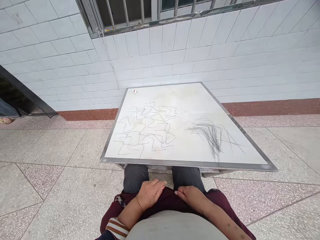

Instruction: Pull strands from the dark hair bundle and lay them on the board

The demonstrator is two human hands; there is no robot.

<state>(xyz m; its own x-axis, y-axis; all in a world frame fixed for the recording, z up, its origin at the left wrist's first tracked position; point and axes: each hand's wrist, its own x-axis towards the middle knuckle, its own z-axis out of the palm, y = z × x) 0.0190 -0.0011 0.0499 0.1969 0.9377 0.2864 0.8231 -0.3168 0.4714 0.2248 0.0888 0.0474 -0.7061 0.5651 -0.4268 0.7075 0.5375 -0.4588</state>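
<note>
My left hand [151, 192] rests palm down on my lap, its fingers lying together and pointing toward the middle. Across a small gap, my right hand [192, 197] lies on the dark red cloth [223, 207] over my lap, thumb and forefinger stretched toward the left; its other fingers are partly hidden. Neither hand shows anything held. Just beyond my knees stands a white-topped table [185, 100] with a grey metal rim. Thin dark wavy lines [150, 128] run across its left half, and a dense dark scribble [212, 136] marks the right.
A small red-and-white sticker or object [135, 91] is near the table's far left corner. Behind the table rises a white tiled wall [160, 66] with a barred window [142, 11]. Part of a person's foot [6, 120] shows at the left edge, by a dark doorway.
</note>
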